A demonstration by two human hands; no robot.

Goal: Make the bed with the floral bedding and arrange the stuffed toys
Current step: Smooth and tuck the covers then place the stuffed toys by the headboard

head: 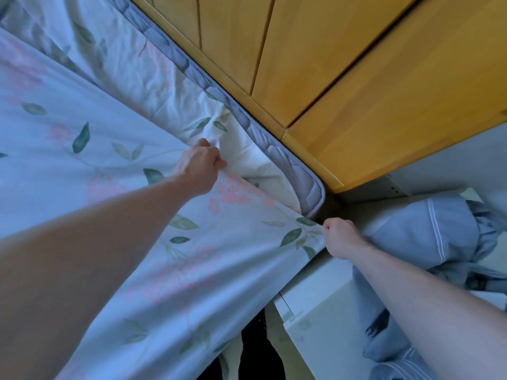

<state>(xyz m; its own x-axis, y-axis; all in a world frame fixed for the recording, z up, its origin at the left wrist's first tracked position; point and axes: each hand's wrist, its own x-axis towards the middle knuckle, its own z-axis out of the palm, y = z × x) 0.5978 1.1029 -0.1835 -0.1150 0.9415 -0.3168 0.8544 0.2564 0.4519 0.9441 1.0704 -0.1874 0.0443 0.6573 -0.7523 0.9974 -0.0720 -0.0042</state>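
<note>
Pulling the sheet (109,165) toward a corner of the mattress (307,185), the person has both hands closed on its hem. The left hand (199,167) grips the cloth on top of the mattress, just short of the corner, fingers curled under a raised fold. The right hand (340,237) is a fist pinching the hem below and beside the corner, off the mattress edge. Between the two hands the hem is stretched taut.

By my reading the job is at an early stage. The floral sheet covers most of the mattress top that shows, but this corner is bare: its grey quilted side and a strip along the edge by the wardrobe (343,78) are uncovered, and white cloth (247,154) is bunched loosely there. Tucking this corner is still to do, then any top cover and pillows. No stuffed toys are in view, so arranging them is left as well. A blue bundle of bedding (428,231) lies off the bed beside the right forearm, not yet put on.

The sheet lies flat across the mattress, and its held hem runs diagonally from the left hand down to the right. The long mattress edge runs along the wardrobe foot to this corner, and the sheet seems to follow that line, though its far end is out of view.
</note>
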